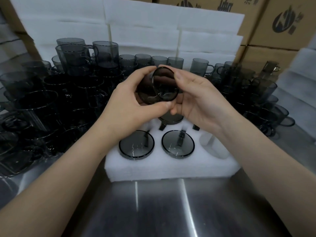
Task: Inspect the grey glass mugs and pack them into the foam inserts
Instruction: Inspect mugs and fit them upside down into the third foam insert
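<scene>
Head view: both hands meet above the far half of the foam insert [171, 166] and hold one grey glass mug [159, 88] between them, tipped on its side with a round end turned toward the camera. The left hand [135, 101] curls round the mug's body, thumb beneath and fingers [148, 69] over the top. The right hand [198, 103] pinches the round edge, with its thumb on the upper right and its fingers tucked underneath. Whether that near end is the mouth or the base is hard to tell, and the mug's handle is hidden.

Straight below the fingers, a packed mug [171, 119] sits in a pocket of the insert, mostly covered by the hands. Nearer than the fingers, two front mugs [136, 144] each fill a round pocket, their handles lying in the slots. To the right of them, an empty pocket [210, 142] shows only white foam. Under the right wrist a dark handle [195, 126] pokes from a slot; its mug is hidden.

The insert rests on a steel bench [171, 211]. Loose mugs [51, 108] crowd the bench left, right and beyond the fingers, some stacked; those at the left blur into a dark mass. Behind them lean white foam sheets [153, 31], then cardboard boxes [282, 23] cut off by the frame.
</scene>
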Demonstrator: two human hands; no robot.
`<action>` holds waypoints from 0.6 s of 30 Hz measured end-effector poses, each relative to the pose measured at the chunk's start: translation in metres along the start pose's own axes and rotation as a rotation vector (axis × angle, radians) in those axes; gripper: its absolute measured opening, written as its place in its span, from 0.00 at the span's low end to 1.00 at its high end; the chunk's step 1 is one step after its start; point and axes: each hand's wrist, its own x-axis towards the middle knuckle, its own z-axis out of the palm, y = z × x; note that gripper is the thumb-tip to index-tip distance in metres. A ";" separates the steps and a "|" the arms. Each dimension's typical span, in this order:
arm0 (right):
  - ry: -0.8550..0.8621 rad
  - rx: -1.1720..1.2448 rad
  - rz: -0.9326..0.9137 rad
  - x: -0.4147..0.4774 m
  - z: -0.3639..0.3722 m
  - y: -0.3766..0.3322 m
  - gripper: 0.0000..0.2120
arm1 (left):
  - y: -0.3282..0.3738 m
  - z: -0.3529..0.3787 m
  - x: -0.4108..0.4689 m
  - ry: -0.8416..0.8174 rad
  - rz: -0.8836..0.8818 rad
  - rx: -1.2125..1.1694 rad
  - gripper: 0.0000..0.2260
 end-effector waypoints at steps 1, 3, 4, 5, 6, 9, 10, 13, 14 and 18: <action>-0.055 0.027 0.009 0.000 -0.002 0.000 0.17 | 0.001 0.000 0.000 0.010 -0.004 -0.029 0.29; -0.154 0.059 0.015 -0.001 -0.004 -0.001 0.20 | 0.001 -0.001 0.000 0.008 -0.012 -0.081 0.27; -0.183 0.064 0.013 -0.001 -0.005 -0.001 0.21 | 0.000 -0.002 -0.001 0.001 -0.019 -0.098 0.26; -0.193 0.059 0.007 -0.001 -0.006 -0.001 0.22 | -0.001 -0.002 -0.001 -0.006 -0.029 -0.108 0.25; -0.189 0.042 -0.003 -0.001 -0.006 0.000 0.22 | -0.002 -0.003 0.000 -0.011 -0.042 -0.114 0.26; -0.119 -0.089 -0.061 0.000 -0.006 0.001 0.23 | -0.007 -0.005 0.001 -0.029 -0.084 -0.102 0.38; -0.089 -0.147 -0.082 0.001 -0.005 0.001 0.22 | -0.007 -0.004 0.001 -0.032 -0.094 -0.093 0.42; -0.015 -0.339 -0.150 0.000 -0.002 0.001 0.22 | -0.006 -0.002 0.000 -0.022 -0.112 -0.049 0.47; 0.011 -0.402 -0.168 0.000 0.000 0.002 0.23 | -0.006 -0.002 -0.001 -0.024 -0.110 -0.026 0.48; 0.137 -0.589 -0.241 -0.002 0.007 0.005 0.22 | -0.003 0.001 -0.003 -0.033 -0.094 0.060 0.46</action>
